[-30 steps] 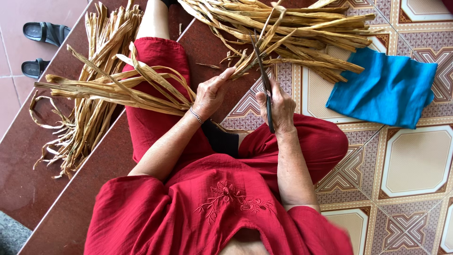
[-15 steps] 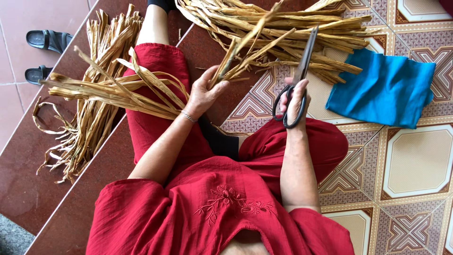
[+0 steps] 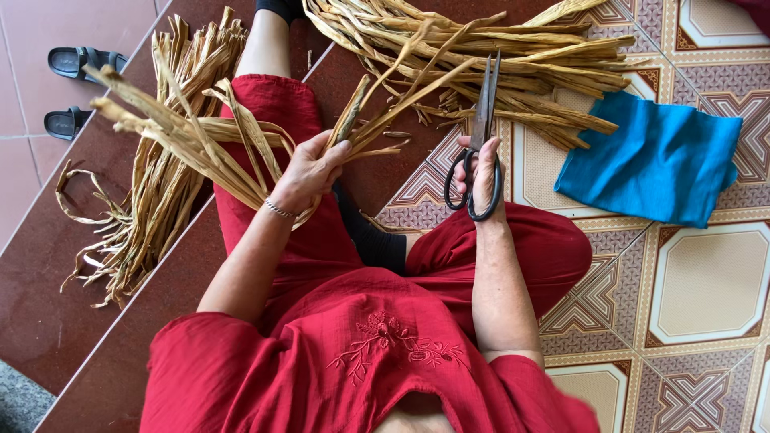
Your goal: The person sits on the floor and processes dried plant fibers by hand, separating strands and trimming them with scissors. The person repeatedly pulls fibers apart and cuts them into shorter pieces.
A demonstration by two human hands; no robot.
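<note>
Right hand [image 3: 484,172]: clamped on black-handled long-bladed steel scissors [image 3: 480,140], now raised upright, blades nearly shut. Left hand [image 3: 309,172]: clamped on lifted bundle of dry tan leaf strips [image 3: 208,136], left of scissors.

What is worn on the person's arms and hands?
Both arms are bare from the loose red short sleeves down. The left hand has a thin silver bracelet at its wrist. The right hand wears nothing visible.

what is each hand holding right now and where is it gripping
The left hand grips a bundle of dried leaf strips around its middle, ends fanning out both sides. The right hand holds black scissors by the handle loops, blades pointing away.
</note>
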